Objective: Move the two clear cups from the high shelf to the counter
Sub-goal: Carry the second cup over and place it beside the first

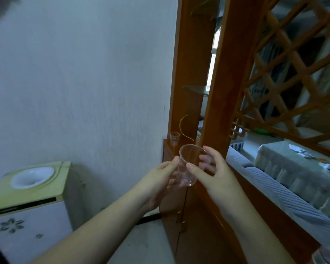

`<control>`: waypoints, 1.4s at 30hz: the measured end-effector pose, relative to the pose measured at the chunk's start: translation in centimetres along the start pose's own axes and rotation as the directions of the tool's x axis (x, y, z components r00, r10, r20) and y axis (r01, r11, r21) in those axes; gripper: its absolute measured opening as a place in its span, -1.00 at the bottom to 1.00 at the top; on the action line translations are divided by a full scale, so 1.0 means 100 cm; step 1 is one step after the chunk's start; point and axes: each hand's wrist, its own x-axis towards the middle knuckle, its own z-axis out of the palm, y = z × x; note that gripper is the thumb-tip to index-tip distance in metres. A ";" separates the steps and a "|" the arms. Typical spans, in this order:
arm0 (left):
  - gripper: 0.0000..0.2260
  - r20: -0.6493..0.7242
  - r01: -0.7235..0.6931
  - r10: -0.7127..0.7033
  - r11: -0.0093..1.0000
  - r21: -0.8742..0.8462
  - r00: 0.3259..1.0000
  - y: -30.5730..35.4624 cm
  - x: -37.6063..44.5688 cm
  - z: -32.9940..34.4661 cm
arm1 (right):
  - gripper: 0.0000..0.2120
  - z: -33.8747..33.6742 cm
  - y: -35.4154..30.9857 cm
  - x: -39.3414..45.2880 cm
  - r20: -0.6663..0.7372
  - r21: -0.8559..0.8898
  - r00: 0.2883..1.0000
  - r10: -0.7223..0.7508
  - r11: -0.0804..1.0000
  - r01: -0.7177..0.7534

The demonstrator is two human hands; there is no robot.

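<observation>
Here, a clear, thin-walled plastic cup (pixel 189 164) is held in mid-air between both hands, in front of the brown wooden cabinet (pixel 171 187). The left hand (pixel 160 180) is pressed against the cup's left wall, its fingers curled behind and under the clear side and seen through it. The right hand (pixel 211 168) is closed around the cup's right side, with the thumb laid on the near wall and the fingertips resting at the rim. The cup is tilted, its open mouth turned up and towards the camera, its base lower and nearer.

A second small clear plastic cup (pixel 175 137) is seen upright on the wooden tabletop (pixel 167 142) of the cabinet, close to the white wall (pixel 84 82), just beyond and well apart from the held cup. A thin yellow wire (pixel 182 126) is curved beside it. Above, a narrow glass shelf (pixel 195 89) is fixed between the wooden uprights. To the left, a pale green and white water dispenser (pixel 31 187) is placed against the wall.
</observation>
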 end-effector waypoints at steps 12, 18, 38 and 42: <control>-0.75 -0.044 0.026 -0.030 0.996 -0.088 0.999 0.001 0.109 -0.120 | -0.33 0.100 0.041 0.113 -0.019 -0.016 0.998 0.058 0.998 -0.058; -0.85 0.020 0.063 -0.061 0.994 -0.089 0.998 0.015 0.162 -0.179 | -0.37 0.150 0.050 0.161 -0.070 -0.031 0.994 0.086 0.996 -0.088; -0.79 0.173 0.177 -0.169 0.984 -0.031 0.970 -0.027 0.357 -0.169 | -0.29 0.133 0.155 0.289 -0.219 0.003 0.963 0.156 0.987 -0.159; -0.80 0.212 0.196 -0.189 0.981 -0.009 0.959 -0.031 0.407 -0.153 | -0.29 0.117 0.182 0.323 -0.266 -0.020 0.954 0.137 0.989 -0.147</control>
